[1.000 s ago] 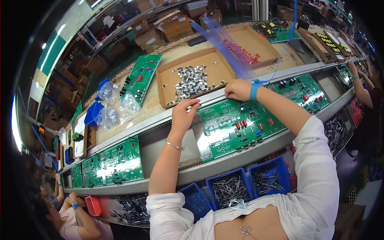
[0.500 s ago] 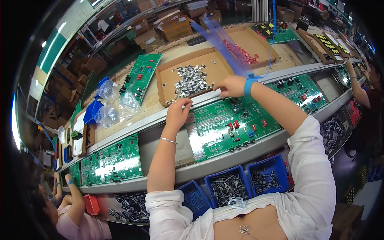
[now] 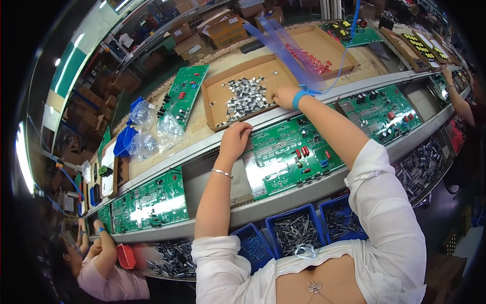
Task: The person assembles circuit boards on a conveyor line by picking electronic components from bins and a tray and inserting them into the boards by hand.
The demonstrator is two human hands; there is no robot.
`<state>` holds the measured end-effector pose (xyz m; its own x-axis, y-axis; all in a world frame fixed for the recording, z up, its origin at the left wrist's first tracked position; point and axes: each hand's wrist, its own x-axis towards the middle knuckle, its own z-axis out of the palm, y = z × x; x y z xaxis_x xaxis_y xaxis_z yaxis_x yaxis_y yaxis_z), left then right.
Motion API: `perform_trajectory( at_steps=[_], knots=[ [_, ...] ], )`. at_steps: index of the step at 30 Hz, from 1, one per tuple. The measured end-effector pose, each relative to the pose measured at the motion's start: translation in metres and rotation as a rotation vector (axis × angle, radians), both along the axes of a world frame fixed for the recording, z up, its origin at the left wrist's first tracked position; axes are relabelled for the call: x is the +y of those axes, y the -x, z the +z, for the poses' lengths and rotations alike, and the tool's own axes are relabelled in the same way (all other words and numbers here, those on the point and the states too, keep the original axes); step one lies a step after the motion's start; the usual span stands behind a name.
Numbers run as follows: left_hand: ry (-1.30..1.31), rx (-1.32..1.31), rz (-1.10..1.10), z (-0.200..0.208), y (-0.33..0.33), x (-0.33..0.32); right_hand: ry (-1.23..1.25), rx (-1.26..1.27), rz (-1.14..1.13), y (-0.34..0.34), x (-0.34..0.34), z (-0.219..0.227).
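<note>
My left hand (image 3: 235, 142), a silver bangle on its wrist, rests at the far left corner of a green circuit board (image 3: 283, 152). Its fingers are bent together; anything between them is hidden. Over the near right part of a shallow cardboard tray (image 3: 215, 109) is my right hand (image 3: 286, 96), wearing a blue wrist strap. Its fingers curl closed and point down, and their tips do not show clearly. A heap of small silver and black components (image 3: 246, 99) lies in the tray, left of that hand. Red and blue parts stand on the board.
Other green boards (image 3: 149, 202) sit along the metal rail (image 3: 202, 223). Blue bins (image 3: 296, 230) of leaded components stand at the near side. A second tray (image 3: 344, 63) holds red parts; plastic bags (image 3: 169, 130) lie left. Co-workers (image 3: 109, 271) work at both ends.
My right hand has moved from the rail's far edge to over the silver components' tray. My left hand stays near the board's corner, its fingers curled closer. The whole view has shifted slightly.
</note>
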<state>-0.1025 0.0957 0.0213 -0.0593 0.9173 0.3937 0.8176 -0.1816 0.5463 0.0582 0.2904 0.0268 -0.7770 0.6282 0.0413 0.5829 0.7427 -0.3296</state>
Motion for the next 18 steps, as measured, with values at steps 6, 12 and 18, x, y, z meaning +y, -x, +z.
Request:
perform_trajectory(
  at_steps=[6,12,18],
  knots=[
    [0.012,-0.043,0.044,0.001,0.006,-0.011,-0.031,-0.02,0.033,0.006,-0.012,0.004],
    [-0.043,-0.045,-0.024,0.003,0.012,-0.03,0.002,-0.028,0.003,0.007,-0.029,0.008],
    [-0.021,-0.066,-0.005,0.012,0.017,-0.046,0.099,-0.105,0.037,0.02,-0.03,0.025]
  ],
)
